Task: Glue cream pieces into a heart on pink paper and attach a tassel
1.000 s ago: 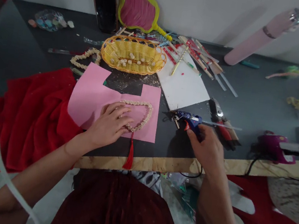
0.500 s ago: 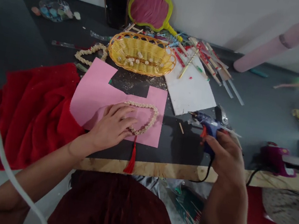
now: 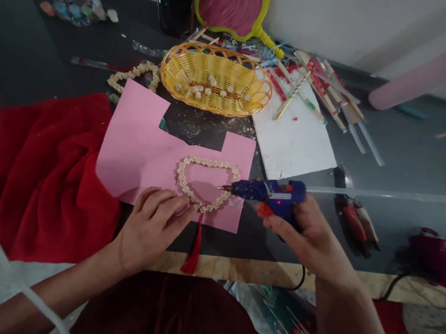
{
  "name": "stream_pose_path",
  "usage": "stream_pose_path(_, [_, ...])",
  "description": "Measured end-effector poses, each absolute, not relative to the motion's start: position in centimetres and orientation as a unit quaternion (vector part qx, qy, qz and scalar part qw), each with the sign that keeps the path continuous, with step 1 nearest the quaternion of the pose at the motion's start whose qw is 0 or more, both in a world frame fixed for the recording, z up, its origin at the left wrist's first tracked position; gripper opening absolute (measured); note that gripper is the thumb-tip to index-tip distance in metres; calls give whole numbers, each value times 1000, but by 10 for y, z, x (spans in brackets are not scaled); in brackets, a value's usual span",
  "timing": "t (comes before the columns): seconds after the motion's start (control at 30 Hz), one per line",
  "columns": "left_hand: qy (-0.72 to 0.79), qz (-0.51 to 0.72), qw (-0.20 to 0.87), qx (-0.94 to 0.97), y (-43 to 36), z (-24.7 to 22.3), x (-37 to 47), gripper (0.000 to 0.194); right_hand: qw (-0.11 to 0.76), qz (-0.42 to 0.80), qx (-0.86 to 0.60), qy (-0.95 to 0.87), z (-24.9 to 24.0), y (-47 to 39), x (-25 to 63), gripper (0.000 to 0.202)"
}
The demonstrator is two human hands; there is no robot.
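On the pink paper (image 3: pixel 135 137) lies a heart-shaped beaded loop (image 3: pixel 210 163) of small cream pieces, with a red tassel (image 3: pixel 193 252) hanging from its lower point. My left hand (image 3: pixel 158 221) is at the loop's lower edge, its bent fingertips closed at the point above the tassel; the exact grip is partly hidden. My right hand (image 3: pixel 313 236) is wrapped around a blue hot glue gun (image 3: pixel 265 193). The gun's nozzle points left over the right side of the loop, and a clear glue stick (image 3: pixel 386 195) sticks out of its back.
A yellow wicker basket (image 3: pixel 216 71) with several small cream pieces stands behind. White board (image 3: pixel 297 144), glue sticks and straws lie to its right. Pliers (image 3: pixel 355 220) and a purple glue gun (image 3: pixel 436 257) are at the right, red cloth (image 3: pixel 53 181) at the left.
My right hand has brought the glue gun left, from beside the pliers to over the loop. My left hand has slid down to the loop's lower point, uncovering its left side.
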State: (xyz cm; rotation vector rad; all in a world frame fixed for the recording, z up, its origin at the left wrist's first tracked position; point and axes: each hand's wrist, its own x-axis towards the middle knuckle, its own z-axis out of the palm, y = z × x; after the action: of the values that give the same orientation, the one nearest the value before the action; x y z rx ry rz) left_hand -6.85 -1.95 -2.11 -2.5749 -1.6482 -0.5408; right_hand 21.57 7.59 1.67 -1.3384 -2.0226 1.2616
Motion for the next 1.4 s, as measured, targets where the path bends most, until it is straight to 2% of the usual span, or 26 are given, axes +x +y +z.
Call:
stream_pose_path(0.13, [-529,-185,29,-828,-17,-23,-68,34,150,401,-432,-794,17,84,207,33])
stream_pose_path(0.4, [-532,-212,27,-819,-17,-25,-67,29,88,415,-397,-814,19,96,199,34])
stream_pose_path(0.83, [-540,-200,13,-818,-19,-27,-69,34,40,328,-373,-867,28,97,195,26])
stream_pose_path(1.03, [-543,-197,15,-816,-19,-27,-69,36,29,304,-355,-883,34,99,190,34])
stream_pose_path(1.4, [-547,-214,21,-809,-17,-25,-67,34,22,304,-322,-896,38,100,186,37])
